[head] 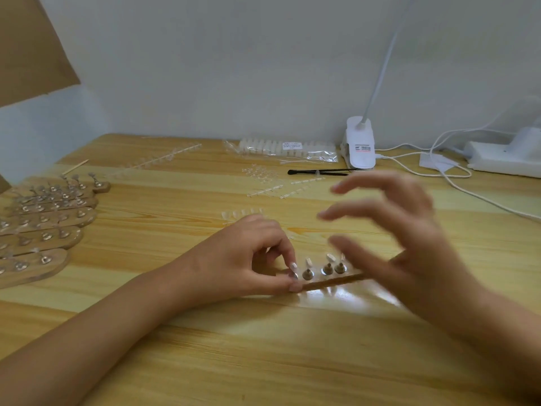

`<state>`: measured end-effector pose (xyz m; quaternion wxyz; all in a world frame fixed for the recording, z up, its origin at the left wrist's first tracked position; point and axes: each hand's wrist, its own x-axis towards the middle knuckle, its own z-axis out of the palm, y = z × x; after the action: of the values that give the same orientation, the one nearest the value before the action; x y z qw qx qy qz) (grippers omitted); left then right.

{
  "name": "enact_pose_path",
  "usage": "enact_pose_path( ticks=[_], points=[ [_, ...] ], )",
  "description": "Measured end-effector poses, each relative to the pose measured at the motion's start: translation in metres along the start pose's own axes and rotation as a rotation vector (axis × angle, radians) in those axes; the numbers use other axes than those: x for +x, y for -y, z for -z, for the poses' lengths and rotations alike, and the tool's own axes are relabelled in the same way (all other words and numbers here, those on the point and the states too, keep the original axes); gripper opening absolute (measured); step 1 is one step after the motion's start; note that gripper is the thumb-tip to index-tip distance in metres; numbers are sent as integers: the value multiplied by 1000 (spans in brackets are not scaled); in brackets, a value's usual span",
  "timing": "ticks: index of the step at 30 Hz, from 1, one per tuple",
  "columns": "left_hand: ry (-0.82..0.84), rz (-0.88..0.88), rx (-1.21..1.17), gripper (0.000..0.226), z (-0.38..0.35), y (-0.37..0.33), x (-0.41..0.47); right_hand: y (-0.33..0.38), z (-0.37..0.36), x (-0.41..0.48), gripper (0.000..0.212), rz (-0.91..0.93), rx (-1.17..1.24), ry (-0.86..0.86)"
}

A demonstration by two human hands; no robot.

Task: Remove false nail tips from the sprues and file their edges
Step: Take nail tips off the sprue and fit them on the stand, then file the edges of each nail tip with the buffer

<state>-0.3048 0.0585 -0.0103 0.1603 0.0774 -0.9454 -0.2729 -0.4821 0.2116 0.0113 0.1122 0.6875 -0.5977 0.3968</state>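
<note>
A wooden holder strip (pixel 330 283) lies on the table in front of me, with several metal pegs carrying small nail tips (pixel 308 262). My left hand (pixel 251 256) rests at the strip's left end, thumb and forefinger pinching the nail tip (pixel 293 267) on the leftmost peg. My right hand (pixel 401 230), blurred, hovers above the strip's right end with fingers spread and holding nothing. Clear sprues with nail tips (pixel 272 183) lie farther back at the table's middle, and a short row of tips (pixel 243 213) sits just behind my left hand.
Several more wooden peg strips (pixel 44 230) are stacked at the left. A bag of nail tips (pixel 281 148), a black tool (pixel 319 172), a white clip lamp (pixel 360 145), white cables (pixel 456 183) and a power strip (pixel 503 159) line the back. A long sprue (pixel 158 161) lies back left.
</note>
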Motion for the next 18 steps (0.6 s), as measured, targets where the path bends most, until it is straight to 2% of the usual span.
enact_pose_path(
  ticks=[3,5,6,7,9,11,12,13,15,16,17,18],
  points=[
    [45,2,124,35,3,-5,-1,-20,43,9,18,-33,21,-70],
    [84,3,167,38,2,-9,-2,-36,69,5,22,-163,38,74],
    [120,25,129,39,1,-11,-1,-43,78,-1,33,-243,16,195],
    [193,75,20,39,2,-15,0,-52,85,-12,47,-315,-11,330],
    [438,207,-338,39,9,-24,2,-63,91,-36,68,-421,-46,555],
    [625,247,-474,31,17,-34,5,-66,90,-55,72,-411,-92,659],
    [618,233,-474,25,19,-37,7,-66,89,-59,69,-389,-126,683],
    [536,219,-448,19,17,-39,10,-65,88,-60,62,-373,-153,699],
    [239,228,-314,9,8,-42,18,-59,87,-56,48,-364,-139,698],
    [118,221,-238,10,1,-43,23,-56,86,-53,40,-382,-91,679],
    [64,198,-177,17,-6,-44,28,-53,86,-50,36,-422,-11,642],
    [76,170,-138,24,-12,-45,34,-50,85,-49,34,-481,97,593]
  ],
)
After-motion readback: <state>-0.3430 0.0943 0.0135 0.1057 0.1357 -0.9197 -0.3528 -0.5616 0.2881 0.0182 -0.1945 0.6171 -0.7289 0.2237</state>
